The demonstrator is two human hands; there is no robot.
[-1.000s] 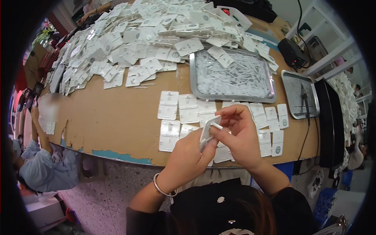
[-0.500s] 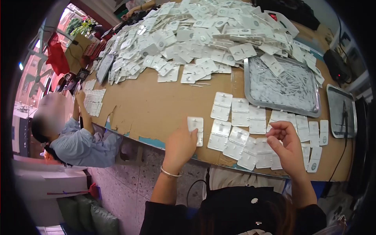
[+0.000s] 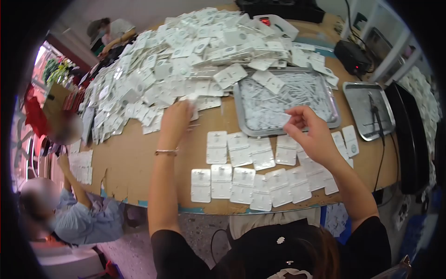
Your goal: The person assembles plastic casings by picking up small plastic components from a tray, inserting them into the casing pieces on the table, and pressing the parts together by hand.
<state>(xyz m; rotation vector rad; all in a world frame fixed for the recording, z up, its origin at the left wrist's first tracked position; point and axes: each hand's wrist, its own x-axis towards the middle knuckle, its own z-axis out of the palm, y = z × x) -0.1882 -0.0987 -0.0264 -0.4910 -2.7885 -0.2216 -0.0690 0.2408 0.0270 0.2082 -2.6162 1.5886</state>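
Observation:
My left hand (image 3: 176,118) is at the front edge of the big heap of flat white plastic pieces (image 3: 200,51). It touches a blurred white piece there; its fingers are smeared by motion and partly hidden. Over the front edge of the metal tray (image 3: 240,109), my right hand (image 3: 313,135) is raised, thumb and fingers curled together. Something small and pale may be at its fingertips, but it blends with the thin white strips (image 3: 297,90) in the tray. In front of me, flat white pieces (image 3: 221,181) lie in two uneven rows.
A second metal tray (image 3: 350,104) holds a pen-like tool with a cable (image 3: 375,111). Behind it stands a black box with a red light (image 3: 350,58). A white bin (image 3: 283,28) is at the back. A co-worker (image 3: 86,216) sits at left; another person (image 3: 116,32) is farther back.
My left hand has left the piece at the left end of the near row and reached forward to the heap. My right hand has moved from above the rows to the tray edge. The view has shifted.

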